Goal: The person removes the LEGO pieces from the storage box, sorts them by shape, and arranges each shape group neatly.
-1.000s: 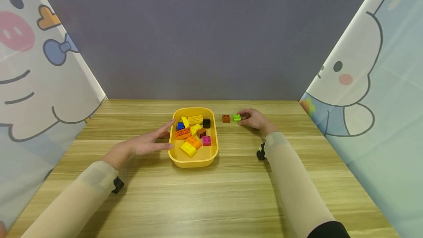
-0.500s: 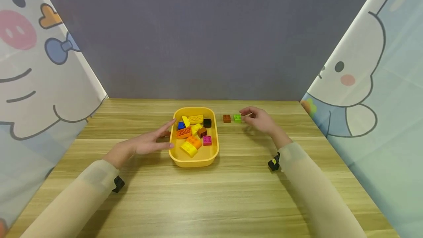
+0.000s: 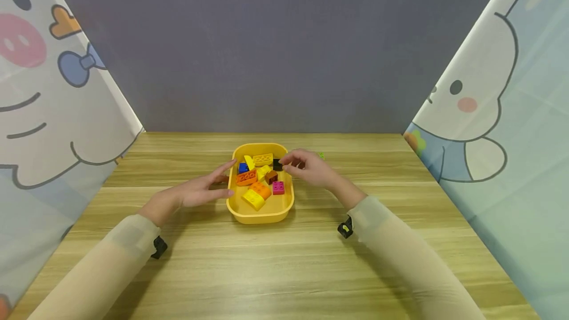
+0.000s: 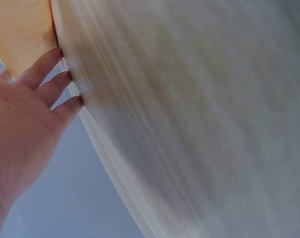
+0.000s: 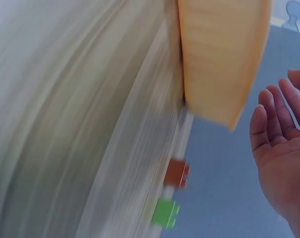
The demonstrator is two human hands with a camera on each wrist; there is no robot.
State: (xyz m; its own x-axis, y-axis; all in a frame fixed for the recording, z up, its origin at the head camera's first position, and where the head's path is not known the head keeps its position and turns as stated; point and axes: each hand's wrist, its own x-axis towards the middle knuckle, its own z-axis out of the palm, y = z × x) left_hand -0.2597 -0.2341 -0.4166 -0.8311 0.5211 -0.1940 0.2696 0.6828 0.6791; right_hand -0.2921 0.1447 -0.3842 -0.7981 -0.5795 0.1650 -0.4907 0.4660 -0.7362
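A yellow tray (image 3: 284,204) sits mid-table and holds several bricks, among them a black brick (image 3: 277,164), a pink brick (image 3: 278,187) and a long yellow brick (image 3: 263,159). My left hand (image 3: 224,181) lies flat with straight fingers against the tray's left wall; the left wrist view shows the same hand (image 4: 31,114) at the tray (image 4: 21,29). My right hand (image 3: 291,164) hovers over the tray's right rim, its fingertips near the black brick. In the right wrist view that hand (image 5: 281,148) is relaxed and empty. A brown brick (image 5: 177,173) and a green brick (image 5: 166,212) lie on the table beyond the tray (image 5: 224,54).
In the head view only a sliver of the green brick (image 3: 321,155) shows behind my right hand. The wooden table (image 3: 284,270) is walled by a grey panel at the back and cartoon-printed curtains (image 3: 53,93) on both sides.
My right hand let go of the green brick and moved left to the tray's right rim. The left hand has stayed at the tray's left wall.
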